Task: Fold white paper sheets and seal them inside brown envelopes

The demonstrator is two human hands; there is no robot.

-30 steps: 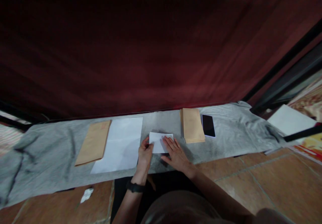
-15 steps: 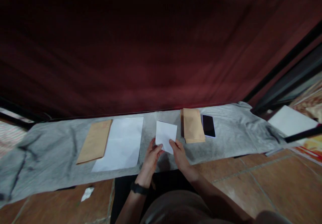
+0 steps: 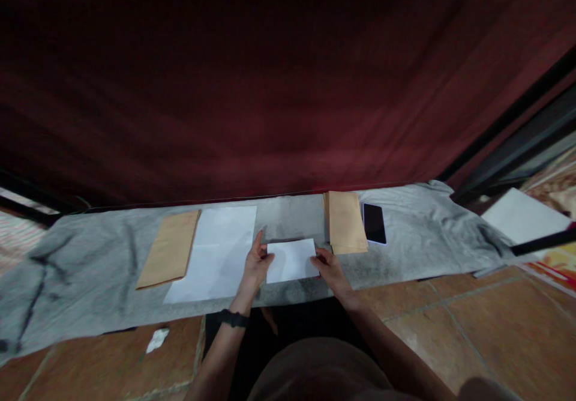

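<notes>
A small white paper [image 3: 291, 261], apparently folded, is held just below the centre of the frame, above or against the grey cloth [image 3: 407, 224]; whether it is lifted clear cannot be told. Its left edge appears to be pinched by the left hand [image 3: 256, 264], with the thumb laid on top and the forefinger spread away toward the top of the frame; what is done by the fingers hidden beneath cannot be seen. The right edge is pinched by the right hand [image 3: 329, 269], the thumb on the upper face and the other fingers mostly hidden. The paper should be found very light, fairly stiff where layered, slightly slippery and easily creased, so it is best taken by its opposite short edges with little pressure. At centre left, a large white sheet [image 3: 220, 254] is laid flat, limper by the look of it, beside a brown paper envelope [image 3: 168, 250]. At centre right, a brown paper stack [image 3: 347, 223], seemingly of envelopes, is placed near a phone [image 3: 374, 224]. Whether anything is contained in the brown pieces cannot be told.
</notes>
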